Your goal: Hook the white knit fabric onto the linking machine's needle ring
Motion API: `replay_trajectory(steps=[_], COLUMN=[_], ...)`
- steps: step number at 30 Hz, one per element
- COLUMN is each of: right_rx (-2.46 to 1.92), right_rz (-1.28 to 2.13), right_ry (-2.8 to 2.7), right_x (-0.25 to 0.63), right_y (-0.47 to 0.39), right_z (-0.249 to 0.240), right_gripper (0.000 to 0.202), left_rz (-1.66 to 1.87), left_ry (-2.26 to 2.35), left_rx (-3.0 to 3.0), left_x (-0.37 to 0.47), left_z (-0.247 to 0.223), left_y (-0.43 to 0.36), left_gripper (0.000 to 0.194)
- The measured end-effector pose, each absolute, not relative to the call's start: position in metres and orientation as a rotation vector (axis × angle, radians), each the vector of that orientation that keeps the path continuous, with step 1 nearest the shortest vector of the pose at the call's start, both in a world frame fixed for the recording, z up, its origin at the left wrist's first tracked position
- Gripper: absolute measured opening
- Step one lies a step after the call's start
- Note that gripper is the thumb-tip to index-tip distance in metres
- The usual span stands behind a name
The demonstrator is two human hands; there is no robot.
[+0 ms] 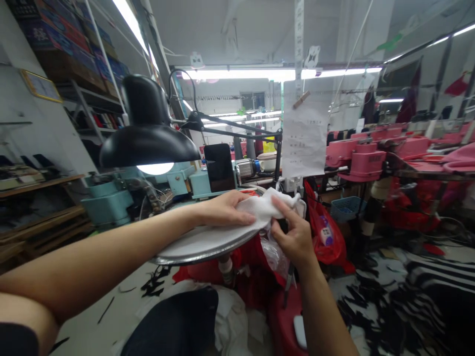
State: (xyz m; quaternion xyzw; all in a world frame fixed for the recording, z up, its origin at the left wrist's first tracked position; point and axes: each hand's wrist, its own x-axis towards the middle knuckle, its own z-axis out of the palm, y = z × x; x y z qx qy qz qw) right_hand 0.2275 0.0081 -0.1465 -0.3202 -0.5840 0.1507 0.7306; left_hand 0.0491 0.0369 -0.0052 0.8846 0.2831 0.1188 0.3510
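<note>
A white knit fabric piece lies over the round dial of a machine, whose metal rim is finely toothed. My left hand rests on the cloth, its thumb on the near side; the fingers are bent over the far side and partly hidden, with cloth between. At the dial's right side, my right hand pinches a bunched edge of the same fabric between thumb and fingers. The black lamp shines down to the left of the hands.
Behind the dial stands a dark phone. A paper sheet hangs from a clip. Below right are a red plastic bag and a blue basket. Pink machines line the right; black scraps litter the floor.
</note>
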Motion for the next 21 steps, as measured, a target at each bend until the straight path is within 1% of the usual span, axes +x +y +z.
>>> replay_trajectory(steps=[1, 3, 6, 9, 12, 15, 17, 18, 19, 21], right_rx=[-0.664, -0.569, -0.511, -0.502, -0.508, -0.632, -0.678, -0.667, -0.643, -0.601], right_rz=[0.357, 0.482, 0.632, 0.631, 0.555, 0.376, 0.258, 0.23, 0.223, 0.263], right_ry=[-1.338, -1.356, -1.212, -1.112, -1.08, -1.106, -1.275, -1.393, -1.5, -1.57], right_x=[0.227, 0.228, 0.235, 0.241, 0.24, 0.23, 0.225, 0.223, 0.223, 0.225], right_y=[0.009, 0.006, -0.005, -0.01, -0.003, 0.005, 0.005, 0.004, 0.002, -0.002], right_z=[-0.145, -0.141, -0.137, -0.141, -0.15, -0.152, -0.147, -0.143, -0.138, -0.129], right_gripper=[0.052, 0.064, 0.08, 0.086, 0.082, 0.064, 0.05, 0.046, 0.046, 0.053], left_rz=[0.293, 0.274, 0.295, 0.338, 0.364, 0.379, 0.319, 0.272, 0.224, 0.187], left_ry=[0.743, 0.763, 0.763, 0.696, 0.696, 0.761, 0.763, 0.76, 0.763, 0.778], left_rx=[2.288, 2.306, 2.347, 2.362, 2.35, 2.318, 2.28, 2.259, 2.245, 2.248], left_x=[0.05, 0.052, 0.053, 0.051, 0.049, 0.05, 0.053, 0.055, 0.056, 0.058], left_z=[-0.003, -0.002, -0.006, -0.015, -0.019, -0.014, -0.006, -0.002, 0.001, 0.004], left_y=[0.036, 0.034, 0.035, 0.038, 0.041, 0.04, 0.037, 0.035, 0.034, 0.031], left_gripper=[0.036, 0.035, 0.036, 0.037, 0.037, 0.036, 0.033, 0.031, 0.03, 0.03])
